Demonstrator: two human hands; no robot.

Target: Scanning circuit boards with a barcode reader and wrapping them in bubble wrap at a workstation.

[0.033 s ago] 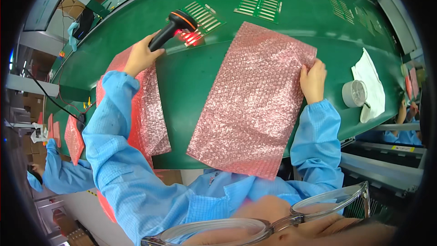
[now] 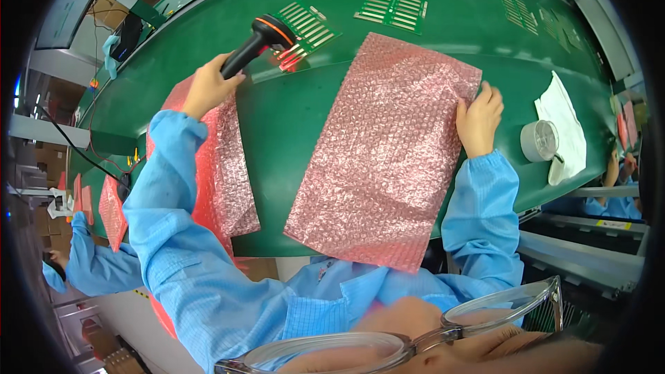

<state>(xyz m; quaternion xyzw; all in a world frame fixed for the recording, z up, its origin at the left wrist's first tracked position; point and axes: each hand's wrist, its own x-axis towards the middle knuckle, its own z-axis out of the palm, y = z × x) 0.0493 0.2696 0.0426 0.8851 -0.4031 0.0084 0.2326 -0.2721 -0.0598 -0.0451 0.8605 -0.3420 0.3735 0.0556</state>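
So the black and orange scanner (image 2: pixel 260 45) sits up at 11 o'clock on the green belt (image 2: pixel 291 125), left hand (image 2: pixel 208 86) wrapped tight round its grip, red glow landing on the nearest green circuit panel (image 2: pixel 305 28). Right hand (image 2: pixel 478 118) rests flat, fingers loose, on the big pink bubble bag (image 2: pixel 384 152) at 3 o'clock. My guess: a tilted aim misreads, or the bag slides off the near edge since it's barely pinned.
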